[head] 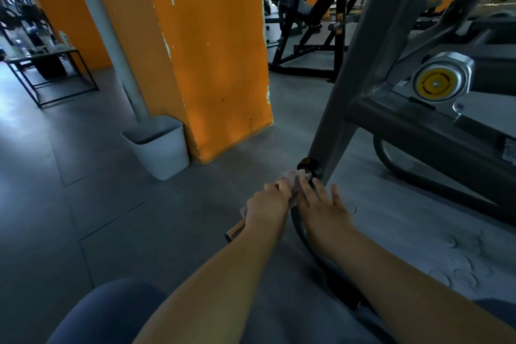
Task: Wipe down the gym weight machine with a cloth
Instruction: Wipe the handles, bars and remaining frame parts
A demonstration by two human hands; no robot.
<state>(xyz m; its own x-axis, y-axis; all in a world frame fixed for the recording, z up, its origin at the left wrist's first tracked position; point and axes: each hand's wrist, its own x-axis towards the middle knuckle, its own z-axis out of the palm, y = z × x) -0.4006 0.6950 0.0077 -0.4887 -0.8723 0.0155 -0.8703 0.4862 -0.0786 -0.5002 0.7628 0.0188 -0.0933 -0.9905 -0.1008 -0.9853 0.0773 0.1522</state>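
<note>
At the bottom left of the frame a knee [109, 313] in blue cloth juts in, and two bare forearms reach up toward the centre. The left hand [269, 204] curls its fingers around a pale cloth [291, 179], bunched just above the knuckles and pressed to the foot of the machine [391, 50]. The right hand [325, 207] lies flat beside it, fingers straight and spread, resting on a dark curved bar [300, 227] and holding nothing. The grey leg rises from there to the upper right, past a yellow disc [435, 84]. Left of centre a white bin [159, 145] stands against an orange pillar [212, 50]. Farther off, a black rack [312, 45] and, upper left, a table [50, 61].
</note>
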